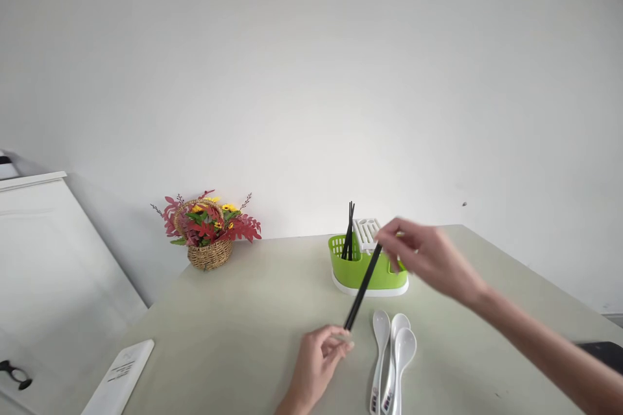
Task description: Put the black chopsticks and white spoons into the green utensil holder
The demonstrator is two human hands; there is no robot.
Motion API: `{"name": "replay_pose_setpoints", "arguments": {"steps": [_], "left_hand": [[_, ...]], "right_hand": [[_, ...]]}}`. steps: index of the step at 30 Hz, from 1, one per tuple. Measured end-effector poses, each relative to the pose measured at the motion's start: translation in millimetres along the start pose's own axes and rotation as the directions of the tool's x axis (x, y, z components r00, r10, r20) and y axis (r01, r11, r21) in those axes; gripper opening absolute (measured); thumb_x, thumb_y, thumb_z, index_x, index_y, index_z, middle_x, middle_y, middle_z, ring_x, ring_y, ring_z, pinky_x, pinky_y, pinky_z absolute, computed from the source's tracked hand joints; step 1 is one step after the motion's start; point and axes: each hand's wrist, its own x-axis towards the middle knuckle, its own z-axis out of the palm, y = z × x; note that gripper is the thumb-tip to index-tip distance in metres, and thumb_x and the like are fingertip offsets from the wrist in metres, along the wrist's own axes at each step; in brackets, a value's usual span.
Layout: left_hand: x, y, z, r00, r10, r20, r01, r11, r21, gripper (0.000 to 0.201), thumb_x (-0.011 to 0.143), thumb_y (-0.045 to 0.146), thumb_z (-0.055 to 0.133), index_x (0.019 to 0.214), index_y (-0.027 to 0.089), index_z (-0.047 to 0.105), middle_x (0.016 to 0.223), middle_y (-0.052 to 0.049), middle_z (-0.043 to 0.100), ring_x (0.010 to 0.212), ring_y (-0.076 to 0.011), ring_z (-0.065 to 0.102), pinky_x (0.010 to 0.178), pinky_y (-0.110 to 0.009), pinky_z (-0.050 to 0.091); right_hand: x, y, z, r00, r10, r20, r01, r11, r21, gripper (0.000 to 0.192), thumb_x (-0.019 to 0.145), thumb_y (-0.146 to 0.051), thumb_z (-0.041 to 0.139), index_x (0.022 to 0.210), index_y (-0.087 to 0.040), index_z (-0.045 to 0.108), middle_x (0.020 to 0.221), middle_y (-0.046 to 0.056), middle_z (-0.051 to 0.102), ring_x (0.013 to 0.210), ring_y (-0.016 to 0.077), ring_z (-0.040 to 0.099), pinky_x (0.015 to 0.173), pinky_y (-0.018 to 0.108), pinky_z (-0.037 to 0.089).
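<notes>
Take the green holder (357,274) as your landmark. Nearest you, in front of it, three white spoons (405,347) lie bunched on the table (253,311), bowls toward the holder and handles toward you; they occupy the surface between you and its base. Just left of the spoons, your left hand (318,361) pinches the lower ends of the black chopsticks (363,288) between thumb and fingers. Well left of the holder, at the near side of the table, you have a white slab (121,373) with dark writing; well right of it, a dark object (603,355) shows only in part, too little to name.

The chopsticks slant up from your left hand, crossing in front of the holder. Your right hand (428,256) grips their upper ends with its fingertips, and it hides some of the holder's right part from you. At the holder's left end, other chopsticks (348,233) stand upright, leaning slightly; beside them a white slotted rack (366,232) sits on top.

Left of the holder, well apart, a wicker basket (210,254) holds red and yellow flowers (207,228). Farther left stands a white cabinet (58,272); behind the holder rises the pale wall (311,78).
</notes>
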Motion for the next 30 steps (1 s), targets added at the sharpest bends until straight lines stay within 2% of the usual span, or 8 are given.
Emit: {"name": "replay_pose_setpoints", "arguments": {"steps": [4, 7, 12, 19, 22, 24, 27, 30], "left_hand": [[16.2, -9.1, -19.0, 0.971, -0.107, -0.214, 0.061, 0.976, -0.210, 0.045, 0.085, 0.057, 0.071, 0.104, 0.016, 0.065, 0.108, -0.011, 0.073, 0.075, -0.0214, 0.075, 0.061, -0.032, 0.063], [18.2, -13.4, -20.7, 0.953, -0.123, -0.276, 0.064, 0.975, -0.214, 0.043, 0.088, 0.059, 0.067, 0.096, 0.017, 0.063, 0.104, -0.009, 0.069, 0.066, -0.0162, 0.071, 0.053, -0.026, 0.057], [11.4, -11.7, -13.3, 0.979, -0.097, -0.179, 0.081, 0.992, -0.097, 0.041, 0.091, 0.059, 0.062, 0.092, 0.018, 0.063, 0.071, 0.000, 0.064, 0.063, -0.0154, 0.067, 0.050, -0.020, 0.050], [8.5, -7.0, -10.2, 0.985, -0.083, -0.152, 0.089, 0.996, 0.032, 0.040, 0.092, 0.060, 0.060, 0.087, 0.020, 0.064, 0.059, 0.003, 0.058, 0.053, -0.0132, 0.061, 0.050, -0.020, 0.045], [7.6, -5.4, -10.0, 0.987, -0.071, -0.146, 0.078, 0.996, 0.043, 0.041, 0.094, 0.060, 0.057, 0.086, 0.020, 0.064, 0.061, 0.003, 0.060, 0.052, -0.0122, 0.059, 0.049, -0.020, 0.042], [7.2, -4.4, -10.1, 0.988, -0.070, -0.140, 0.078, 0.996, 0.048, 0.042, 0.094, 0.060, 0.056, 0.085, 0.020, 0.064, 0.059, 0.003, 0.058, 0.050, -0.0119, 0.057, 0.048, -0.020, 0.041], [7.4, -3.8, -10.4, 0.989, -0.075, -0.127, 0.083, 0.995, 0.057, 0.042, 0.095, 0.060, 0.055, 0.085, 0.020, 0.063, 0.058, 0.004, 0.056, 0.050, -0.0117, 0.054, 0.048, -0.020, 0.039], [8.1, -4.9, -10.5, 0.990, -0.079, -0.119, 0.087, 0.994, 0.067, 0.041, 0.095, 0.060, 0.054, 0.084, 0.021, 0.062, 0.062, 0.003, 0.058, 0.050, -0.0117, 0.054, 0.048, -0.020, 0.039]], "right_hand": [[45.2, -3.9, -37.3, 0.950, 0.006, -0.312, 0.009, 0.999, 0.048, 0.043, 0.089, -0.064, 0.061, 0.087, -0.022, 0.067, 0.061, -0.001, 0.065, 0.047, 0.0100, 0.056, 0.042, 0.023, 0.041], [79.6, -1.4, -47.3, 0.924, -0.034, -0.382, 0.020, 0.999, -0.042, 0.046, 0.089, -0.067, 0.059, 0.084, -0.021, 0.066, 0.072, 0.002, 0.069, 0.047, 0.0087, 0.058, 0.042, 0.023, 0.043], [123.4, 21.4, -19.1, 0.992, -0.002, -0.123, -0.026, 0.973, -0.229, 0.041, 0.095, -0.059, 0.053, 0.090, -0.021, 0.067, 0.081, 0.002, 0.075, 0.053, 0.0101, 0.067, 0.044, 0.020, 0.044], [150.6, 61.8, 37.9, 0.986, 0.110, 0.122, -0.070, 0.953, -0.295, 0.032, 0.098, -0.044, 0.052, 0.085, -0.020, 0.067, 0.076, -0.001, 0.077, 0.051, 0.0091, 0.068, 0.054, 0.023, 0.050], [155.6, 70.4, 50.9, 0.980, 0.146, 0.134, -0.094, 0.938, -0.334, 0.028, 0.098, -0.040, 0.053, 0.085, -0.019, 0.068, 0.076, 0.000, 0.077, 0.050, 0.0101, 0.067, 0.058, 0.025, 0.052], [158.2, 70.4, 53.3, 0.984, 0.153, 0.094, -0.109, 0.925, -0.363, 0.026, 0.099, -0.038, 0.051, 0.094, -0.019, 0.068, 0.079, 0.002, 0.078, 0.051, 0.0110, 0.067, 0.062, 0.028, 0.052], [159.0, 60.2, 47.3, 0.993, 0.121, 0.003, -0.110, 0.913, -0.392, 0.030, 0.100, -0.040, 0.047, 0.112, -0.018, 0.063, 0.088, 0.004, 0.079, 0.054, 0.0117, 0.066, 0.062, 0.029, 0.050], [150.5, 40.8, 36.3, 0.999, 0.047, -0.023, -0.053, 0.920, -0.389, 0.033, 0.101, -0.045, 0.042, 0.113, -0.020, 0.061, 0.094, 0.003, 0.078, 0.053, 0.0094, 0.064, 0.058, 0.026, 0.047]]}}
